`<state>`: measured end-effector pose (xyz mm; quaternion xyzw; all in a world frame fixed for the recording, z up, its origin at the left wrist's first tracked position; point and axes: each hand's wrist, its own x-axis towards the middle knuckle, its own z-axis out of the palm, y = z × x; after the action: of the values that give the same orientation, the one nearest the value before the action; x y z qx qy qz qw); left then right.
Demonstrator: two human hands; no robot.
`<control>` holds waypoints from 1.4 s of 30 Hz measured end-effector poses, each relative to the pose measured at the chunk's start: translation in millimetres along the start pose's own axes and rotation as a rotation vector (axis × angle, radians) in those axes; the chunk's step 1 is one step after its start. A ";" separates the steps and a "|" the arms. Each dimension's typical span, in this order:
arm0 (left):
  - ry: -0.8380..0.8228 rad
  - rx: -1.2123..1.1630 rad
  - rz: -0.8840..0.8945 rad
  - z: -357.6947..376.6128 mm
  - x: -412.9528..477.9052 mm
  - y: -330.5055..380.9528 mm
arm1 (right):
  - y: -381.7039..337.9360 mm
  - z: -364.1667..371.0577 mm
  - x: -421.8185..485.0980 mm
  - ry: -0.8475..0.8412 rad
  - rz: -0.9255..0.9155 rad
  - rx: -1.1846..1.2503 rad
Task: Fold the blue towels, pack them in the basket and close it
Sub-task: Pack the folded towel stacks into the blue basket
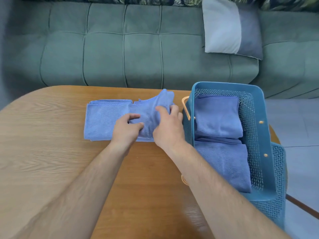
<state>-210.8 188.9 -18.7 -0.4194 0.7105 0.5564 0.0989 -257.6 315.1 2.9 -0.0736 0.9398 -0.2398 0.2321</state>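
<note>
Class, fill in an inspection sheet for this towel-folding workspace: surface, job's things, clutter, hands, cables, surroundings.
Surface: wooden table, rounded end.
Job's things: half-folded towel on the table; far folded towel and near folded towel inside the open basket; its lid seemingly hangs at right.
Clutter: nothing seen.
Hands: left hand and right hand both grip the half-folded towel.
Cables: nothing seen.
Surroundings: green sofa with grey cushion behind; tiled floor at right.

A wood-grain surface point(51, 152) lies under the left hand point(126, 129) and right hand point(168, 125). Beyond both stretches a green tufted sofa point(120, 49). A grey two-tone cushion point(224, 31) leans on it, beyond and right of the right hand. Pale floor tiles point(302, 121) lie further right.
</note>
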 end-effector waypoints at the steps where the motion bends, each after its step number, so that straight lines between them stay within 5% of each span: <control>1: 0.006 -0.053 0.013 -2.9 -4.0 1.9 | -1.4 -4.3 -3.9 0.030 -0.031 0.020; 9: 0.098 -0.147 0.324 -1.7 -65.3 49.7 | 8.9 -66.1 -40.2 0.297 -0.228 0.202; 15: 0.013 -0.032 0.586 48.7 -109.8 80.3 | 60.4 -121.6 -68.6 0.397 -0.150 0.182; 20: -0.062 0.195 0.749 117.9 -113.2 83.2 | 120.1 -144.1 -59.4 0.419 -0.032 0.109; 29: 0.051 0.700 0.731 172.1 -89.4 60.4 | 167.6 -119.4 -26.1 0.241 0.074 -0.090; 32: 0.171 0.981 0.914 176.7 -87.8 57.9 | 167.8 -111.5 -23.4 0.378 0.043 -0.426; 34: 0.104 1.098 0.969 178.7 -86.2 67.8 | 170.1 -105.4 -19.6 0.465 -0.070 -0.486; 37: -0.086 1.273 0.817 182.4 -71.9 79.8 | 180.3 -88.8 -8.1 0.357 -0.175 -0.479; 42: -0.129 1.344 0.770 189.9 -51.2 77.4 | 192.5 -67.3 3.2 0.106 -0.092 -0.454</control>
<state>-295.2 381.9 -1.5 0.0402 0.9838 0.0244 0.1727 -297.3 510.6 -39.5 -0.1539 0.9762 -0.0364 0.1486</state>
